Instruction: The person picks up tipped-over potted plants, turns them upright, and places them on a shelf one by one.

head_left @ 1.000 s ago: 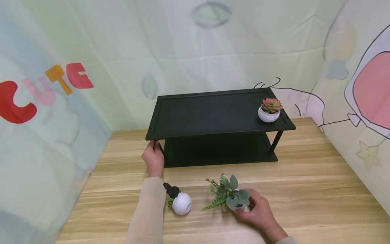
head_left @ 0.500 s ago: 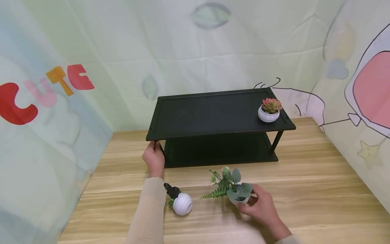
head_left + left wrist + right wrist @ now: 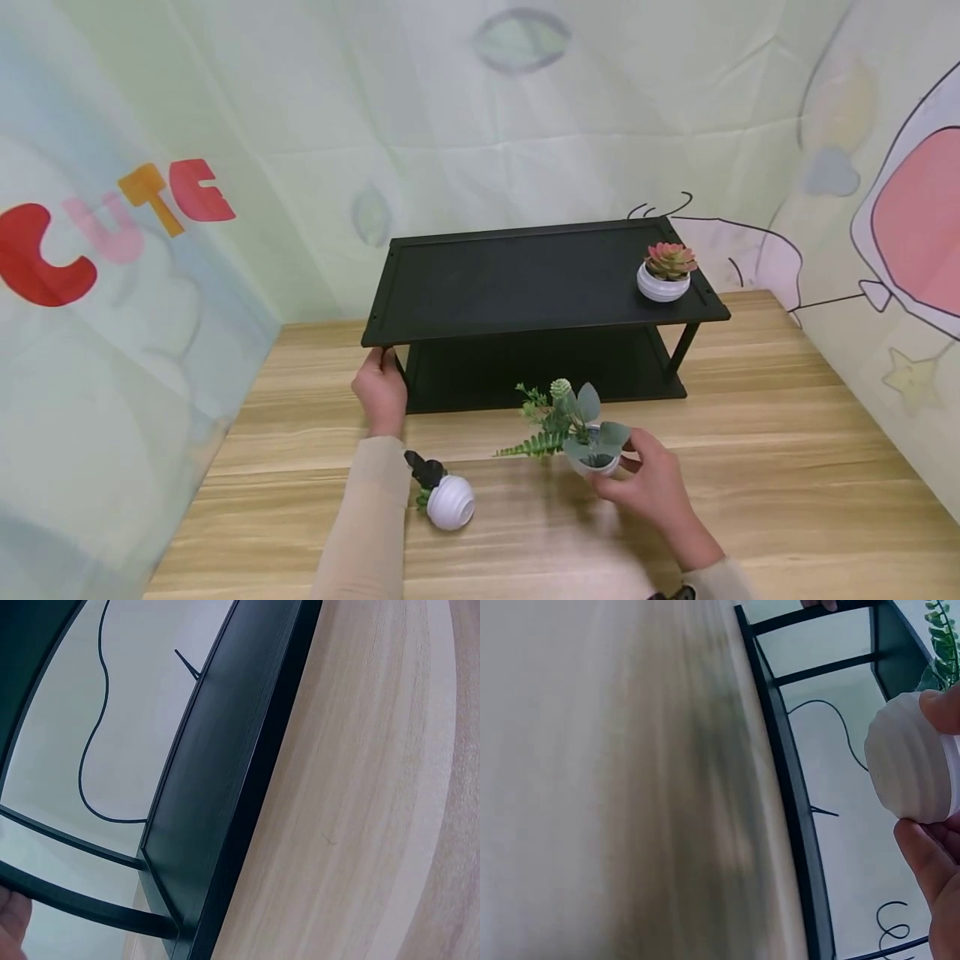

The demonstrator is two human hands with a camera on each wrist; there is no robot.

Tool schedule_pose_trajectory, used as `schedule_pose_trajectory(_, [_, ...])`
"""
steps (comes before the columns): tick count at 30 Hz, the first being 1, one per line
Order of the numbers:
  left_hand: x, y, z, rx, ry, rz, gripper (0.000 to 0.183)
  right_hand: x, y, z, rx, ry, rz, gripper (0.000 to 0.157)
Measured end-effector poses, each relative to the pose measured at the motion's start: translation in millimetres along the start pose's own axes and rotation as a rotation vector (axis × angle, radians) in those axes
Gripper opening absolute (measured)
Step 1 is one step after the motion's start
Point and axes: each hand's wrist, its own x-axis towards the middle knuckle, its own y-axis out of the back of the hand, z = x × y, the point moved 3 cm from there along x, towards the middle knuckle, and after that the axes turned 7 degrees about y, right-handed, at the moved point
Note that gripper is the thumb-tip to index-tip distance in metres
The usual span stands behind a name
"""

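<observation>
A black two-tier shelf (image 3: 510,283) stands on the wooden table. My left hand (image 3: 381,393) grips its front left leg, just below the top board; in the left wrist view the fingertips (image 3: 13,906) show at that leg. Between thumb and fingers my right hand (image 3: 654,482) holds a small potted plant (image 3: 596,460) with fern and round grey-green leaves, raised above the table in front of the shelf. The right wrist view shows its ribbed white pot (image 3: 911,761) from the side, pinched by the fingers.
A pink-tipped succulent in a white pot (image 3: 663,283) stands at the right end of the top board. Another white pot (image 3: 451,503), with a dark plant, lies tipped on its side near my left forearm. A printed cloth backdrop (image 3: 480,150) closes off the back and sides.
My right hand has lifted the potted plant and carried it forward, toward the shelf, and slightly right. The left hand stays at the shelf leg.
</observation>
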Motion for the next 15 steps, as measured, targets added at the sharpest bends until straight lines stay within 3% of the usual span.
schedule_pose_trajectory(6, [0.1,0.8,-0.1,0.007,-0.026,0.013,0.019,13,4.4,-2,-0.048,0.034,0.007,0.049])
schedule_pose_trajectory(15, [-0.8,1.5,0.5,0.031,-0.072,0.034,0.017,32,9.8,-10,-0.055,-0.005,-0.017,0.046])
